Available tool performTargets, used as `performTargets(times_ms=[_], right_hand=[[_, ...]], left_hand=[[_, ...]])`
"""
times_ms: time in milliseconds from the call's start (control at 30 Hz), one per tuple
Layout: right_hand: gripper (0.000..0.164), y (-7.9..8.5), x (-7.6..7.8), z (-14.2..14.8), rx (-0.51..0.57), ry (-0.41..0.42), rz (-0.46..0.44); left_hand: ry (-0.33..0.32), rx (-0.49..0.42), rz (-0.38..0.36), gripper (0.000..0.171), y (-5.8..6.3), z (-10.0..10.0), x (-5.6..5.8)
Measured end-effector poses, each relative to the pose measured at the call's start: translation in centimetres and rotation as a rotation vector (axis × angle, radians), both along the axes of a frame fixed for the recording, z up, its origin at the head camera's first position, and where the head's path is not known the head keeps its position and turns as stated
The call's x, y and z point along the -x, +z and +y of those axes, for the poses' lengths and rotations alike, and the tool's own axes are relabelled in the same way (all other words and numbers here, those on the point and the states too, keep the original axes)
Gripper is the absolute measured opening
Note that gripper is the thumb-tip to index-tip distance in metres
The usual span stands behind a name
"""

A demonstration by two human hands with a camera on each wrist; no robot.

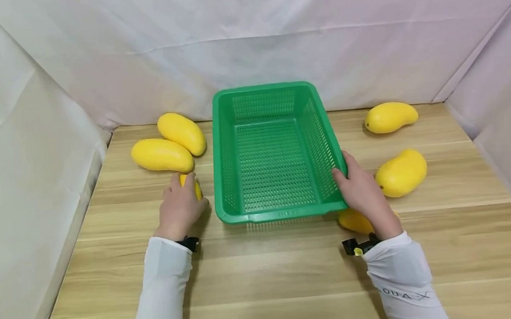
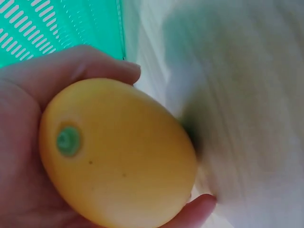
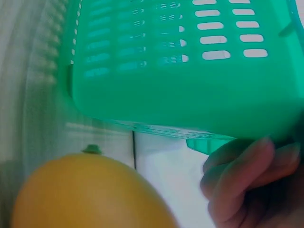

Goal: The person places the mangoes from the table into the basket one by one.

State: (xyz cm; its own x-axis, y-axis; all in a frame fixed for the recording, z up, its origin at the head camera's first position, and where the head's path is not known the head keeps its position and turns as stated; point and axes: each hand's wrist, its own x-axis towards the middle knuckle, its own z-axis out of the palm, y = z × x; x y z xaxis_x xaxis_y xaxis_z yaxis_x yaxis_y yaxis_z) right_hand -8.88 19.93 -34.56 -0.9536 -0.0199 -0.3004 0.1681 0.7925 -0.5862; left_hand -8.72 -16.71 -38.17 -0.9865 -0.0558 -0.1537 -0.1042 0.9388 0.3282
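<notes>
My left hand (image 1: 178,210) grips a yellow mango (image 2: 118,156) just left of the basket, thumb on the side towards the basket. In the left wrist view the fruit's green stem end faces the camera. The green plastic basket (image 1: 281,213) stands at the middle, its slotted floor showing. With thumb over the rim and fingers curled outside the wall, my right hand (image 1: 363,186) holds the basket's near right corner. Below that hand lies another mango (image 3: 90,194), partly hidden by the wrist in the head view.
Two mangoes, one nearer (image 1: 162,155) and one farther (image 1: 182,133), lie together at the back left. On the right are a mango (image 1: 402,173) beside my right hand and one (image 1: 390,117) near the back edge. White cloth (image 1: 256,36) encloses the wooden table (image 1: 272,277).
</notes>
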Motion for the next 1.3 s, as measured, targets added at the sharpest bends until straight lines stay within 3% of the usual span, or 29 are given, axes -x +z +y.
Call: performTargets(times_ms=[233, 633, 867, 1033, 1300], right_hand=[[0.065, 0.3, 0.1, 0.2, -0.049, 0.032, -0.026], [0.062, -0.1, 0.1, -0.5, -0.058, -0.002, 0.002], [0.062, 0.2, 0.1, -0.5, -0.078, -0.006, -0.005], [0.062, 0.3, 0.2, -0.4, -0.071, -0.009, 0.005], [0.060, 0.0, 0.2, -0.6, -0.045, -0.023, 0.017]], left_hand=[[-0.021, 0.002, -0.043, 0.064, 0.1, 0.1, 0.7], [-0.051, -0.036, -0.136, 0.067, 1.1, -1.2, 0.8], [-0.118, -0.085, -0.214, 0.071, 2.0, -1.4, 0.6], [-0.113, -0.111, -0.191, 0.072, 3.0, -1.4, 0.3], [-0.058, -0.125, -0.061, 0.069, 4.0, -1.6, -0.2]])
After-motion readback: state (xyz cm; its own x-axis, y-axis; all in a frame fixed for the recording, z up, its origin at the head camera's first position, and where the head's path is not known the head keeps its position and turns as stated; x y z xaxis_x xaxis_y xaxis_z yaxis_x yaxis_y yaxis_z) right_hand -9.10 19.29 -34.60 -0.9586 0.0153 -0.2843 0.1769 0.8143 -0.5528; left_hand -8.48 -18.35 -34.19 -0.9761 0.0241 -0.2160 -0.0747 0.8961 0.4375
